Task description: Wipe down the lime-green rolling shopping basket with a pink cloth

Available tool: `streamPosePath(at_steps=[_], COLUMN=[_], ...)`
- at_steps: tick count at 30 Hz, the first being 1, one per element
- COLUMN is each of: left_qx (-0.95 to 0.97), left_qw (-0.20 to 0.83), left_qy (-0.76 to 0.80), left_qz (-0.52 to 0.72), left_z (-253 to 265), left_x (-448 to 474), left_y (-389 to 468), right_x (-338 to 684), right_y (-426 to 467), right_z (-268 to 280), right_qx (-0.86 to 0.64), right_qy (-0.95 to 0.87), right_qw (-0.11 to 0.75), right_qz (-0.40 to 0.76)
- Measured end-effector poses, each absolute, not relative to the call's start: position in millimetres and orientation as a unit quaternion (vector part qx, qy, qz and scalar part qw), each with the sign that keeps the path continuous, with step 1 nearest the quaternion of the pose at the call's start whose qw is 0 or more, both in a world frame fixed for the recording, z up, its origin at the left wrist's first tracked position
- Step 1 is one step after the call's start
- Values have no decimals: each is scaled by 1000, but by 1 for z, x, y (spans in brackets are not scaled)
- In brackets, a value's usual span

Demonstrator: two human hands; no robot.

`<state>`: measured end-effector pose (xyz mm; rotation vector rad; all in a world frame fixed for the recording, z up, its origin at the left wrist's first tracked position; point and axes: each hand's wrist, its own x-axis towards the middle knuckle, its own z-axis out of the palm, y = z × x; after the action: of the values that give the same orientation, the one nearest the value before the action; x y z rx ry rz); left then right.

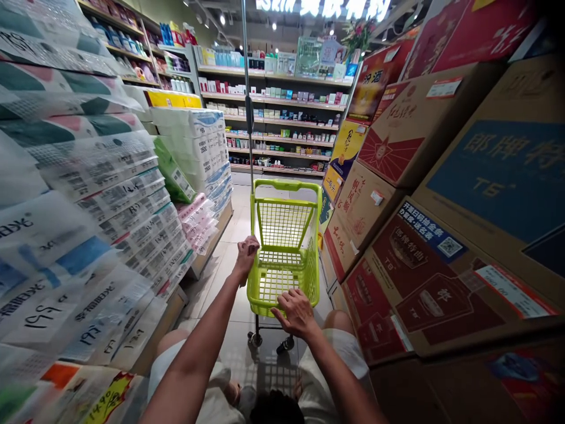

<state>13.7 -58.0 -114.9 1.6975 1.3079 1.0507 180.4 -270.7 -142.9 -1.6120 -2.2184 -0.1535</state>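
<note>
A lime-green plastic shopping cart (312, 259) with grid walls stands in the aisle before me, and its basket shows only the green grid. My left hand (246, 259) is closed at the cart's left rim around a small crumpled pale cloth or tissue (252, 242). Over the near rim, my right hand (295, 312) has its fingers bent onto the green edge, with the thumb lying along it. A thin grey pole (249, 118) rises from the cart's far left corner. Two black casters (285, 344) show underneath.
Packs of tissue paper (128, 200) are piled high on the left. Printed cartons (384, 135) form a wall close on the right. Shelves (273, 75) of small boxed goods cross the far end. Pale floor tiles (220, 265) run along the narrow aisle.
</note>
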Motion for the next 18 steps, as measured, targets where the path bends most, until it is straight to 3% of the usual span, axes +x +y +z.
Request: streamPosePath(at_steps=[7, 10, 14, 18], left_qx=[761, 763, 718, 497], left_qw=[229, 216, 303, 470], left_qy=[480, 486, 502, 436], left_qz=[371, 368, 374, 586], left_z=[-149, -157, -130, -81], left_x=[-13, -12, 3, 10], left_y=[-189, -219, -186, -125], right_x=[189, 195, 200, 200], right_y=[-268, -270, -270, -269], right_z=[-147, -146, -144, -145], right_qx=[-587, -576, -562, -565], right_qy=[-786, -794, -802, -797], right_qw=[185, 190, 198, 208], right_qz=[-56, -52, -43, -39])
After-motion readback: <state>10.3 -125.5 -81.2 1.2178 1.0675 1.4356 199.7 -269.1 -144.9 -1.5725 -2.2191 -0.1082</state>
